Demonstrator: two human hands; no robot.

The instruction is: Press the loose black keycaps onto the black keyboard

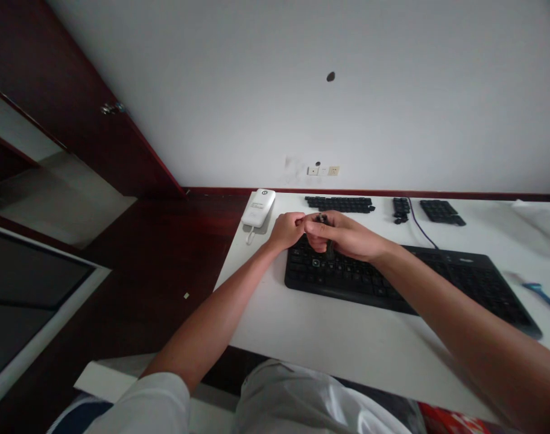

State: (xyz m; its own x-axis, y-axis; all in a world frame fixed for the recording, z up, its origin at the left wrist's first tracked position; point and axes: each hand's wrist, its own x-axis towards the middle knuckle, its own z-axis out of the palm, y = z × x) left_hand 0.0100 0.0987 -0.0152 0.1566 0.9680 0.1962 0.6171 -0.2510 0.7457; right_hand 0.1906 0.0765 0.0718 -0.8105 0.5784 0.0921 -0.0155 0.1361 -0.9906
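Note:
My left hand (286, 231) and my right hand (344, 235) meet above a black computer keyboard (347, 280), and their fingers close around a small black object (322, 219). Its exact shape is mostly hidden, but a dark stem (330, 247) shows below my right fingers. It may be a keycap or a keycap puller. Loose black keycaps lie beyond my hands in a long row (339, 205), a small heap (400, 208) and a flat group (441, 211). My hands hide the keyboard's upper middle.
A white corded device (258, 208) lies at the desk's back left. A purple cable (420, 226) runs behind the keyboard. A blue-handled tool (543, 295) lies at the right edge. The white desk (329, 337) meets a wall with sockets (333, 170); dark wooden furniture (112, 108) stands left.

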